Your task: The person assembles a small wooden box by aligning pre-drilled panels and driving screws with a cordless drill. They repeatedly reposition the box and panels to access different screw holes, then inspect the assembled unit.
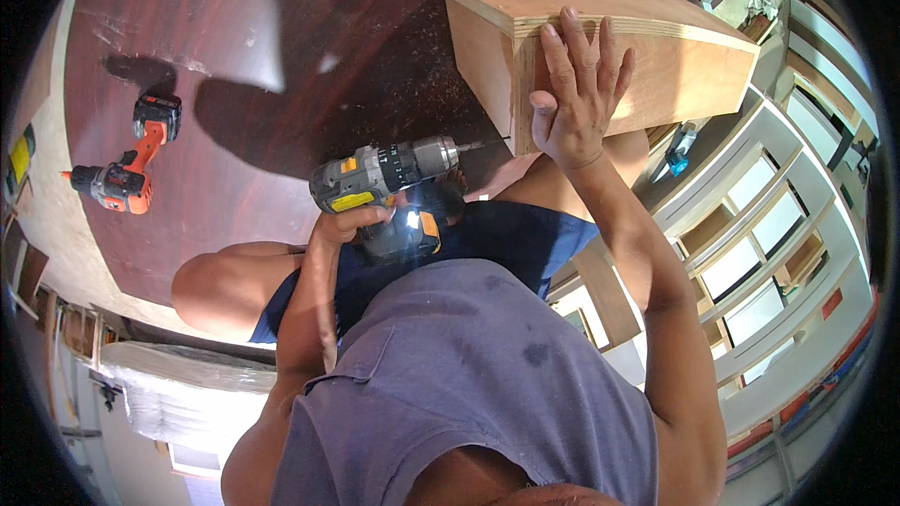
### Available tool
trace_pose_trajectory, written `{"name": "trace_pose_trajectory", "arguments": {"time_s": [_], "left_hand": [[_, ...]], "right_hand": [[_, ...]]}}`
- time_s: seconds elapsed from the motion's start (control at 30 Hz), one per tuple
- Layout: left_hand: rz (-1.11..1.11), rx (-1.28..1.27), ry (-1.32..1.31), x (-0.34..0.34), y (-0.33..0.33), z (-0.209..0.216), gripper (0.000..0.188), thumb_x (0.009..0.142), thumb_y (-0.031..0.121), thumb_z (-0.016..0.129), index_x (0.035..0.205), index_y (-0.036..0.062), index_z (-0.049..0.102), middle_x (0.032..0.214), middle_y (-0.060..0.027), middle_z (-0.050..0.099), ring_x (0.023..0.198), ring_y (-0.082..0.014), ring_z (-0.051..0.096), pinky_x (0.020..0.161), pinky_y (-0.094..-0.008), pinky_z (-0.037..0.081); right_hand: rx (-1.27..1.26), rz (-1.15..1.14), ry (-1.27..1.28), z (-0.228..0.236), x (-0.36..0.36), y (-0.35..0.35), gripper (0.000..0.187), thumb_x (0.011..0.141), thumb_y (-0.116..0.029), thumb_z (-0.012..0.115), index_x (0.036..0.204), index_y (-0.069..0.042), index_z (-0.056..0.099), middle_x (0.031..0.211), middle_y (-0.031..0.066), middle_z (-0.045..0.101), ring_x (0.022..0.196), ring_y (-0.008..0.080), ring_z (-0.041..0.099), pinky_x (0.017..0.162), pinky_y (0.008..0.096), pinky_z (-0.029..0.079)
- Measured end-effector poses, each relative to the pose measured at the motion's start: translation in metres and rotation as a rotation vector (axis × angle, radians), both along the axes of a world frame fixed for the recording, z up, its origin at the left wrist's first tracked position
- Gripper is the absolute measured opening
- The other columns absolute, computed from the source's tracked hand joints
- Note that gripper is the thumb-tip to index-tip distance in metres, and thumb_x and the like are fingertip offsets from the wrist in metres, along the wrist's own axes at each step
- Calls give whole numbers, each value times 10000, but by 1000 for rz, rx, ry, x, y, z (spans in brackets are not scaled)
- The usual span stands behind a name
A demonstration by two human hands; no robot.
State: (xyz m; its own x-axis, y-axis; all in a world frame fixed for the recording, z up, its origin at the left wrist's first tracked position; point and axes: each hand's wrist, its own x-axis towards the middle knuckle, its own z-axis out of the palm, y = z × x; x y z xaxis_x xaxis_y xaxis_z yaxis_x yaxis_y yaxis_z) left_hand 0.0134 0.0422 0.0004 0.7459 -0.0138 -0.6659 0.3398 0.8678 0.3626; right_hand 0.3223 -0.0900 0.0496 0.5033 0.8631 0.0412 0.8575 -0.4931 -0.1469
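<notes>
My left hand (349, 225) is wrapped round the handle of a grey, black and yellow cordless drill (375, 173), whose lamp is lit. Its thin bit (480, 144) points right, at the lower corner of a plywood box (647, 75) with tapering, curved sides. I cannot tell whether the tip touches the wood. My right hand (581, 94) lies on the box's near side, fingers spread over its upper edge, with nothing held in it. The box rests on a dark red-brown board (206, 187), close to my bent right leg.
An orange and black cordless drill (131, 164) lies on the board at the left. Sawdust is scattered near the box. To the right stands a white slatted frame (750, 244), with a small blue-and-black tool (677, 155) beside it. A plastic-wrapped bundle (178, 384) sits behind at lower left.
</notes>
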Motion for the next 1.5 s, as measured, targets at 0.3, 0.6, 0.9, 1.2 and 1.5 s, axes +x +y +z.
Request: {"name": "trace_pose_trajectory", "arguments": {"time_s": [0.3, 0.6, 0.9, 1.2, 1.5], "left_hand": [[-6, 3, 43, 16, -5, 7, 507, 667, 154, 726, 1143, 11, 622, 843, -89, 640, 689, -165, 597, 609, -311, 494], [-24, 29, -45, 13, -3, -1, 445, 660, 163, 738, 1063, -12, 670, 944, -111, 703, 699, -154, 618, 653, -302, 505], [36, -87, -17, 8, -9, -5, 518, 670, 139, 754, 1154, 2, 632, 965, -122, 695, 703, -161, 623, 642, -291, 505], [32, -200, -32, 17, 5, -4, 520, 689, 122, 711, 1182, -7, 610, 957, -171, 684, 687, -175, 630, 623, -308, 521], [45, -421, 28, 29, 12, 17, 529, 708, 109, 687, 1211, -18, 587, 998, -199, 675, 674, -200, 638, 643, -352, 564]], "right_hand": [[35, -21, 51, -3, 0, -4, 624, 1014, -589, 211, 1387, -218, 546, 1496, 22, 467, 1431, 385, 292, 1170, 596, 24], [29, -14, 62, -3, 0, -2, 587, 1018, -570, 258, 1375, -215, 560, 1498, 29, 463, 1407, 374, 322, 1170, 588, 35], [60, 14, 60, -2, 6, -4, 542, 1024, -526, 319, 1390, -183, 525, 1498, 71, 450, 1428, 358, 314, 1184, 533, 71], [43, 77, 79, 0, 5, -1, 521, 1006, -496, 398, 1449, -229, 466, 1564, 67, 349, 1432, 394, 261, 1155, 600, 48], [-8, 74, 113, 3, 8, 4, 532, 961, -445, 504, 1458, -261, 456, 1531, 72, 379, 1417, 413, 267, 1119, 648, 121]]}}
